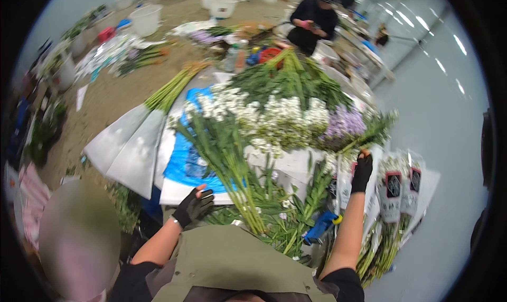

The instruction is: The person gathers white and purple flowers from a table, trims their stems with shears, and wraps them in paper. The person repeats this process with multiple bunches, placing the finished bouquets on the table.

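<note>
My left hand (pixel 193 207), in a black fingerless glove, is over the near left table edge. Its fingers are apart and nothing shows in them. Beside it lies a bunch of long green stems (pixel 232 175) with white flower heads. My right hand (pixel 363 172), gloved alike, is raised at the right with its fingers curled in. A leafy green stalk (pixel 364 135) lies just beyond its fingertips; whether they grip anything is blurred. White flowers (pixel 285 119) and a lilac cluster (pixel 344 123) lie across the middle, their leafy stems (pixel 296 75) pointing away.
A blue-handled tool (pixel 320 227) lies among loose leaves before me. Sleeved flower bunches (pixel 392 193) hang at the right edge. A paper-wrapped bunch (pixel 134 143) extends left over blue plastic sheeting (pixel 182 164). Beyond are white buckets (pixel 146 20) and another person (pixel 314 22). A blurred shape (pixel 79 244) is near left.
</note>
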Tool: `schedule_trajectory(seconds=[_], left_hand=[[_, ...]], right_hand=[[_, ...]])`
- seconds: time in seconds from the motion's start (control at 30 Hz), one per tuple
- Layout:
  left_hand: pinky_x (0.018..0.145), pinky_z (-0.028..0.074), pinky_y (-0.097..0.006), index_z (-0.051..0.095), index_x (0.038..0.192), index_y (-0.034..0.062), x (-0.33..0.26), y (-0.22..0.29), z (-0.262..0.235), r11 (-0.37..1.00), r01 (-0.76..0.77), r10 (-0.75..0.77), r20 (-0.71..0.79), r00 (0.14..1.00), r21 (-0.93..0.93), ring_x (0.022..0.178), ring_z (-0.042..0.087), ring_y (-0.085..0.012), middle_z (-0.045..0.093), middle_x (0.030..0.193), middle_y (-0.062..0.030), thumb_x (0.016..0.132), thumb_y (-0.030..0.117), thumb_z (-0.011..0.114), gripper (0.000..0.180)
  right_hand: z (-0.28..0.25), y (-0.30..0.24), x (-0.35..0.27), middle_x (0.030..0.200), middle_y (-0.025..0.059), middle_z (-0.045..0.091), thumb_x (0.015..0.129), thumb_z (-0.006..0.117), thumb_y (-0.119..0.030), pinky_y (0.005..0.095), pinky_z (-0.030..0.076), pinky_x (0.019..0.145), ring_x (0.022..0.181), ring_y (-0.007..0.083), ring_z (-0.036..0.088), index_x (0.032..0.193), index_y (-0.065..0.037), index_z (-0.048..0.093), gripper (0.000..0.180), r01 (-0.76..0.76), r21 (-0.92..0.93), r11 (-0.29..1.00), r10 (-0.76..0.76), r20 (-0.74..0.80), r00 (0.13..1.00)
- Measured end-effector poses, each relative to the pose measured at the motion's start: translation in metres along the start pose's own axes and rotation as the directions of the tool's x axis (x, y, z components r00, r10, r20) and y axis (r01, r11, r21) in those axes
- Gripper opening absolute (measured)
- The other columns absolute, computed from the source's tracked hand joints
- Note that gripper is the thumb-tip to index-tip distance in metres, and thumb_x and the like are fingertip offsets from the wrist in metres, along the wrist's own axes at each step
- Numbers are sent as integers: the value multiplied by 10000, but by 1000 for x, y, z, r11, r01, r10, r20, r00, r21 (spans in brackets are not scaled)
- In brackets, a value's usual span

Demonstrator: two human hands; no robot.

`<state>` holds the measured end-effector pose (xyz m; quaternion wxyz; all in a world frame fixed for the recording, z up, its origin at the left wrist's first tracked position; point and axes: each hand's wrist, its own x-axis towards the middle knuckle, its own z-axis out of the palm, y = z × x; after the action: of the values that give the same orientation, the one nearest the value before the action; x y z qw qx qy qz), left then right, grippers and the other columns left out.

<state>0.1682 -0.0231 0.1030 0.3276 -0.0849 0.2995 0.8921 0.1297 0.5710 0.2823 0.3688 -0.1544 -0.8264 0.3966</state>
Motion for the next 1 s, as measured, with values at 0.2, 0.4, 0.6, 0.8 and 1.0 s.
schedule_trajectory(seconds=[0.2,0.4,0.6,0.8,1.0], left_hand=[[865,486,-326,602,923,62,-11,-23,-15,974,-69,91,-93,991,217,920,606,-179,625,962,-68,879,181,576,130],[865,473,-347,571,994,100,14,-40,3,949,233,-173,-266,948,211,888,556,-140,585,1000,-4,880,271,601,207],[977,421,-384,457,1291,145,55,-61,16,951,227,-189,-188,964,211,1128,518,-202,507,1284,-24,895,390,542,473],[707,443,-352,488,1122,176,76,-51,29,961,257,-257,15,966,-105,767,536,-183,553,898,-13,895,261,540,248],[468,324,-282,390,1320,111,93,-60,2,791,107,-16,-155,988,603,512,419,-116,449,623,-15,842,108,515,495]], right_hand=[[126,-36,-236,983,152,645,827,578,-271,437,484,759,912,358,605,1031,-78,620,283,160,-293,942,156,810,566],[158,-58,-343,858,164,574,722,690,-295,453,463,657,793,366,572,993,-47,546,394,578,-232,782,-139,840,525],[161,-55,-343,874,171,559,729,650,-219,463,463,648,797,356,572,952,-54,494,319,505,-325,799,-21,825,565],[156,-47,-346,895,169,567,743,626,-198,486,457,679,816,368,572,1016,-53,514,328,276,-361,891,71,711,700],[158,-68,-335,859,122,548,740,602,-181,467,424,665,799,343,548,1049,-79,543,331,660,-226,716,-181,853,489]])
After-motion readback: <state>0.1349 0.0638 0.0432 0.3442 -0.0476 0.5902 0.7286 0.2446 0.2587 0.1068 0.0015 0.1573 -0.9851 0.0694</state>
